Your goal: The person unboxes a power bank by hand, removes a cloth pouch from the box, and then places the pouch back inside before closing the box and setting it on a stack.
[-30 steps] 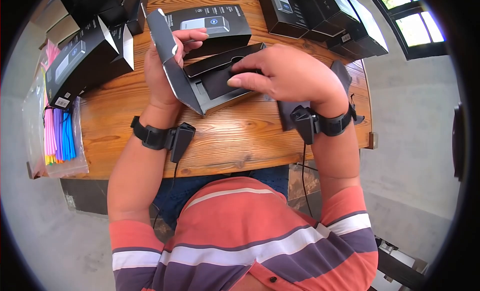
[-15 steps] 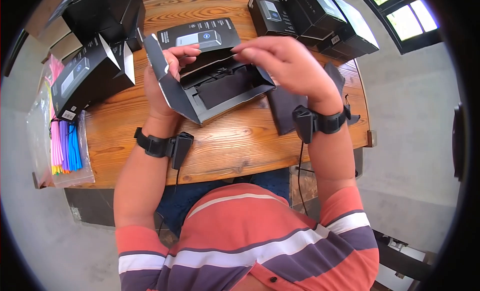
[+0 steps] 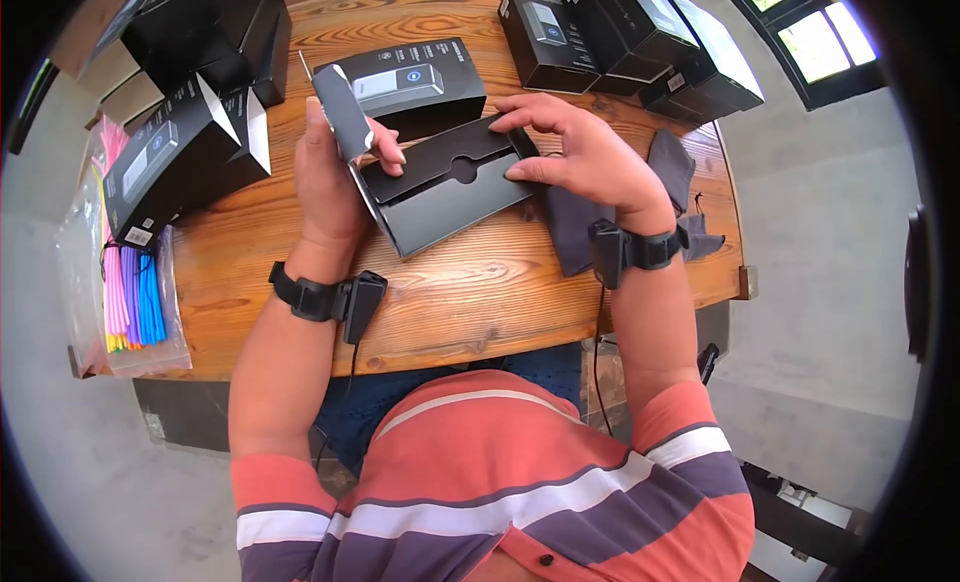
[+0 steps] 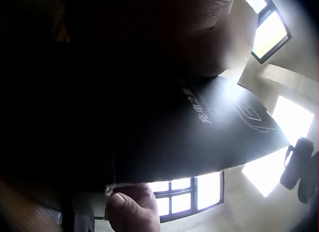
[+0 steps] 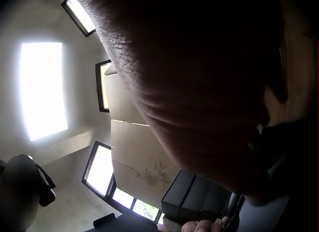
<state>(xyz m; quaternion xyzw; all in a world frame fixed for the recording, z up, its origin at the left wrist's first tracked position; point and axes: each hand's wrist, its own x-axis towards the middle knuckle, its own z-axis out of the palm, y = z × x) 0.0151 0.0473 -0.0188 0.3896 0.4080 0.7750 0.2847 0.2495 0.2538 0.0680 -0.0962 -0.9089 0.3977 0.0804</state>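
A black box (image 3: 450, 204) is held tilted above the wooden table, its end flap (image 3: 342, 110) raised at the left. Two inner panels with a round notch between them lie across its opening and cover the inside. My left hand (image 3: 330, 172) grips the box's left end, fingers round the flap. At the right end my right hand (image 3: 590, 157) pinches the box, thumb on the near panel and fingers on the far edge. The left wrist view shows the dark printed box side (image 4: 199, 127) and fingertips below it.
Behind stands a printed black box (image 3: 410, 82). More black boxes (image 3: 180, 162) stand at the left, others (image 3: 550, 42) at the back right. A bag of coloured sticks (image 3: 130, 292) lies at the left edge. Dark cloth pouches (image 3: 672, 167) lie at the right.
The inner panels now cover the dark pouch that showed inside the box. My right hand has come down from above the opening to the box's right end.
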